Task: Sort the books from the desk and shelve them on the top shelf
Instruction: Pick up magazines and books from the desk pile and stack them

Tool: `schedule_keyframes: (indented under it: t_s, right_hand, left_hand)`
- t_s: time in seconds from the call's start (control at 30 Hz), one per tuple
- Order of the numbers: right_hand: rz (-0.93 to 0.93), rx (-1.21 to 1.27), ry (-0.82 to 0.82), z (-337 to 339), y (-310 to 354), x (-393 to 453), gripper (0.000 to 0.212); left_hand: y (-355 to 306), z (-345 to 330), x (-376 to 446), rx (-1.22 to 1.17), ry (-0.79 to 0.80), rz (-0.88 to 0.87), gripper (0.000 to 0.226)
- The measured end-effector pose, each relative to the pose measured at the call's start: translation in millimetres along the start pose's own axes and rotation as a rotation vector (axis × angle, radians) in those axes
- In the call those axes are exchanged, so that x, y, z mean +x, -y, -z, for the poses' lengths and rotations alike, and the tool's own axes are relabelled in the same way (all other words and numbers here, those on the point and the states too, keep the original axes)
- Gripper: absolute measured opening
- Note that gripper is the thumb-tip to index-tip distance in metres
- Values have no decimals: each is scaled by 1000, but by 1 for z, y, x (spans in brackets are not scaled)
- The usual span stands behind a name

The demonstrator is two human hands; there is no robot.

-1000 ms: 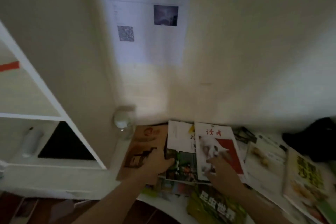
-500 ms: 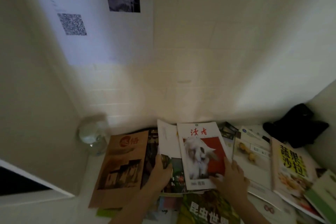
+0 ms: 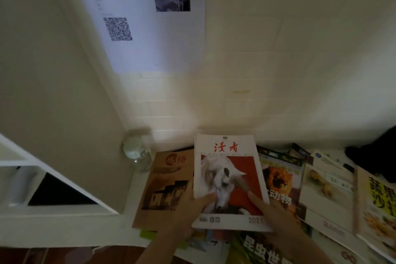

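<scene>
Both hands on the white-and-red magazine

Now the left hand (image 3: 184,218) grips the magazine (image 3: 230,180) at its lower left edge, thumb lying on the cover and the other fingers hidden beneath. The right hand (image 3: 276,214) holds the lower right side, forefinger stretched up across the red part of the cover; its remaining fingers are hidden under the magazine, so how they curl cannot be told. The magazine sits in the middle of the spread, over the other books, its far end tilted up toward the wall (image 3: 278,70).

Around it the white counter (image 3: 130,206) is crowded with overlapping books: a brown book (image 3: 165,186) just left, a lion book (image 3: 280,180) just right and partly covered, a pale cookbook (image 3: 327,188) beyond that, a yellow-lettered book (image 3: 379,201) at the right edge, a green book (image 3: 257,248) nearest the person. A glass jar (image 3: 137,152) stands in the corner by the brown book. A white shelf unit (image 3: 64,195) rises at the left, holding a dark panel. A sheet (image 3: 145,21) with a QR code and a dark photo hangs on the tiled wall. Something black (image 3: 372,156) lies at the far right.

The magazine's cover is white with red characters on top, a white animal on a red field below, and "2021" at its lower right corner.

The green and yellow-lettered books are cut off by the frame; the whole view is dim and soft.
</scene>
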State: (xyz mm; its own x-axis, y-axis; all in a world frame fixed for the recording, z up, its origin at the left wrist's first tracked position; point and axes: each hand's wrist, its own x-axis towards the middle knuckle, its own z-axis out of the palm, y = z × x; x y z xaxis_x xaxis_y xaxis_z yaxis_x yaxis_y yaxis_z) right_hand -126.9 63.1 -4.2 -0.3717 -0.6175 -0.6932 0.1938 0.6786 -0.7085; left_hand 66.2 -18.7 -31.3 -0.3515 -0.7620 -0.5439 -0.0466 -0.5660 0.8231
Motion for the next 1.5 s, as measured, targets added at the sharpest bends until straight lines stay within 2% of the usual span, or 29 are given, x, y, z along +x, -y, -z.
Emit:
schedule_keyframes:
  t_s: [0.03,0.1,0.2,0.23,0.27,0.33,0.4,0.5,0.6,0.63,0.7,0.8,0.83,0.93,1.0,1.07,1.17,1.23,1.27,1.37,1.43,1.5]
  right_hand:
    - [5,66,42,-3,0,-2,16]
    - [28,66,-1,-10,-12,6,24]
    - [93,-68,-110,-13,-34,16,29]
    - [96,-96,-135,-12,-39,20,33]
    - [90,-104,-150,-12,-45,23,37]
    - [84,-92,-162,-14,-52,23,39]
    - [95,-67,-179,-16,-55,23,33]
    - [86,-34,-206,-17,-59,22,29]
    - [117,-104,-207,-16,-64,23,37]
    - [133,-135,-207,-16,-65,23,38]
    - [152,-153,-205,-16,-64,21,38]
    - [139,-94,-189,-11,-64,22,35]
    - [133,-66,-179,-8,-64,24,33]
    - [112,11,-145,-2,-59,23,26]
    - [72,57,-133,1,-57,24,22]
    - [32,131,-84,4,-53,22,38]
    - [-12,344,44,13,-52,26,67]
    - [-31,434,69,16,-51,29,72]
    - [-44,420,57,15,-50,30,67]
    - [-39,165,-5,10,-53,30,41]
    - [-4,70,-39,7,-56,30,37]
    - [15,58,-17,3,-56,26,36]
  left_hand:
    - [-1,4,2,85,-21,-22,31]
    - [1,14,9,292,-133,-111,20]
    - [18,57,23,530,-486,-282,5]
    - [26,74,28,607,-555,-287,10]
    - [33,91,32,686,-574,-212,25]
    - [47,116,39,785,-554,60,62]
    - [55,126,41,849,-509,186,88]
    - [59,124,41,953,-508,172,97]
    - [58,131,51,853,-464,260,108]
    - [57,134,53,782,-442,278,106]
    - [52,137,48,688,-388,247,89]
    - [40,137,28,566,-392,39,40]
    - [35,139,20,501,-392,-21,30]
    - [12,137,-4,323,-413,-145,37]
    - [-6,121,-17,150,-360,-170,22]
    - [-18,90,-25,48,-246,-143,12]
    - [-11,38,-16,230,-158,-149,11]
    - [7,9,-5,432,-135,-118,15]
    - [19,1,1,558,-152,-108,18]
    - [45,-7,13,854,-316,-143,36]
    - [56,-5,19,971,-363,-192,58]
    - [57,-4,25,1048,-333,-226,70]
